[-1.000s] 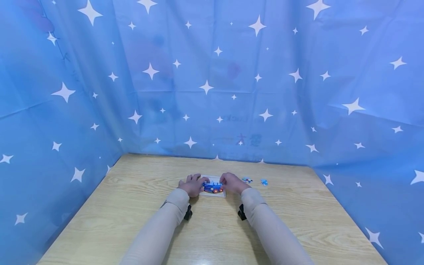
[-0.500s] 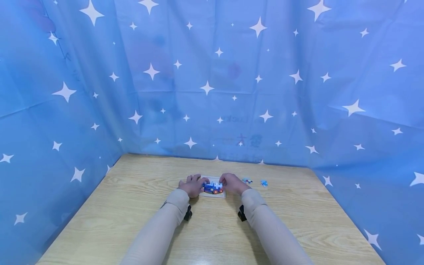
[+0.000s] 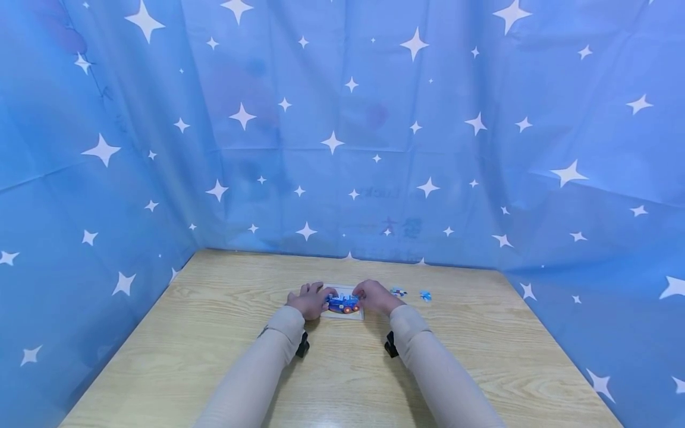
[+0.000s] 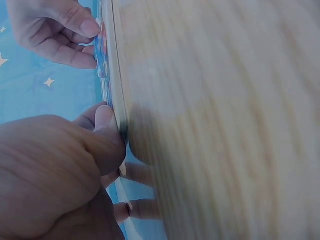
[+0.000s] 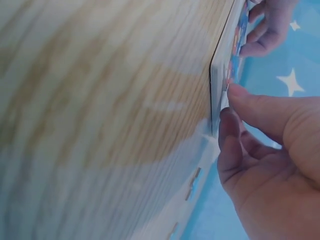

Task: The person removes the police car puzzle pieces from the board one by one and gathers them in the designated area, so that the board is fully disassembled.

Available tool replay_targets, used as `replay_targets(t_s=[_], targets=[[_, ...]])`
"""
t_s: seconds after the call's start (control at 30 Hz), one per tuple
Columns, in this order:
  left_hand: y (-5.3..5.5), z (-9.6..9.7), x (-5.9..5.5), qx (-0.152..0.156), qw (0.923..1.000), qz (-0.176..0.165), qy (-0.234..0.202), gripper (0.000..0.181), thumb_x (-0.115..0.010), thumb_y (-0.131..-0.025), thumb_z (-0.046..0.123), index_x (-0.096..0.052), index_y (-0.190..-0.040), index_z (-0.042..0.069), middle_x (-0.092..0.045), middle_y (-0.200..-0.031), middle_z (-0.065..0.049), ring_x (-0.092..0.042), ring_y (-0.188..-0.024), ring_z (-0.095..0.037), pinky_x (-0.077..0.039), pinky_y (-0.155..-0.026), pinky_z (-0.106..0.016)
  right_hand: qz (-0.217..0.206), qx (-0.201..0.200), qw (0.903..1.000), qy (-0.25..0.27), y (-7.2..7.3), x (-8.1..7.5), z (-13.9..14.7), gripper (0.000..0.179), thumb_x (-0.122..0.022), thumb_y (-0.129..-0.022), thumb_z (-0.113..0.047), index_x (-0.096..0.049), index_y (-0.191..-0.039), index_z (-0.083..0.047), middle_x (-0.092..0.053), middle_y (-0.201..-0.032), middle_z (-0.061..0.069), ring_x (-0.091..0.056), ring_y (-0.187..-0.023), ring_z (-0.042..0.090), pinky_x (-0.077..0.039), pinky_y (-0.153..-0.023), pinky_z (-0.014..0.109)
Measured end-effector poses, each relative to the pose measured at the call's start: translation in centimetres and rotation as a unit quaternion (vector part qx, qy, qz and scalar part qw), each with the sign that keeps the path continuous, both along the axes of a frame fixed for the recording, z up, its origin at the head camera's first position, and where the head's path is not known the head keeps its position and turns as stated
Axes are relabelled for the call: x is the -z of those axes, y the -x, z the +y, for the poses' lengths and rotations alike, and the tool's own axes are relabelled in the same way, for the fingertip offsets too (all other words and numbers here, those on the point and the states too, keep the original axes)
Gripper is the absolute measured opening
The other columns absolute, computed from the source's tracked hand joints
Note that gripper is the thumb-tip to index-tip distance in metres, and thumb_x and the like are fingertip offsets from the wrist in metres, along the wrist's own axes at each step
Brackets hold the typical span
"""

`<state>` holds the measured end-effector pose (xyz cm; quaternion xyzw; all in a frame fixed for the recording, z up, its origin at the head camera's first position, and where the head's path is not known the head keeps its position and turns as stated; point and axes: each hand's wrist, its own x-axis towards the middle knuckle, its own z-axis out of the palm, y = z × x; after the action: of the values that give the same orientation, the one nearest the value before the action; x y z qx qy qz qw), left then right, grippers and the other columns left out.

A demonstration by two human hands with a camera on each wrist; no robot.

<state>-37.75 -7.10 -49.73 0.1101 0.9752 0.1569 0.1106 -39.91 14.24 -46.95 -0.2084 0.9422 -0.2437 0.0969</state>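
Note:
A small jigsaw puzzle with a blue vehicle picture and orange wheels (image 3: 342, 305) lies in a pale frame tray (image 3: 342, 317) at the middle of the table. My left hand (image 3: 308, 301) is at its left side; thumb and index finger hold the puzzle's edge, while other fingers spread onto the table. At the right edge, my right hand (image 3: 376, 296) pinches what looks like a puzzle piece (image 5: 224, 100) between thumb and fingertips, low against the tray (image 5: 216, 95). Fingers hide most of that piece. In the left wrist view, the left thumb (image 4: 104, 120) touches the tray's edge.
Two loose clusters of puzzle pieces lie right of the tray: a multicoloured one (image 3: 398, 292) and a light blue one (image 3: 425, 295). The wooden table (image 3: 342, 380) ends at a blue star-patterned curtain (image 3: 342, 202) behind and on both sides.
The right fingertips have shifted slightly left over the puzzle's right edge. My left hand stays in place, and the loose pieces have not moved.

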Motion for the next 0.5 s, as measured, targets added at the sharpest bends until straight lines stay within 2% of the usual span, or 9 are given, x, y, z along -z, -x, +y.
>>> replay_targets(t_s=[0.27,0.5], targets=[[-0.2,0.1,-0.1,-0.002,1.0000,-0.002,-0.002,0.038,-0.051,-0.108,0.027,-0.049,-0.141,0.046,-0.024,-0.165,-0.007,-0.025,-0.147,-0.039,-0.027,-0.103,-0.072,0.010,-0.015,0.9997,-0.016,-0.3,-0.3,-0.1,0.024,-0.067,-0.095,0.004,-0.071,-0.119,0.002,-0.071,-0.111,0.013,-0.066,-0.109,0.030,-0.052,-0.097,0.045],[0.5,0.0,0.8,-0.005,0.9999,0.007,-0.009,0.038,-0.051,-0.108,0.029,-0.048,-0.141,0.047,-0.022,-0.166,-0.004,-0.022,-0.149,-0.038,-0.025,-0.105,-0.072,0.002,-0.005,1.0000,0.000,-0.2,-0.1,0.1,0.023,-0.063,-0.097,0.006,-0.070,-0.118,0.000,-0.069,-0.109,0.011,-0.064,-0.108,0.029,-0.051,-0.096,0.045]])
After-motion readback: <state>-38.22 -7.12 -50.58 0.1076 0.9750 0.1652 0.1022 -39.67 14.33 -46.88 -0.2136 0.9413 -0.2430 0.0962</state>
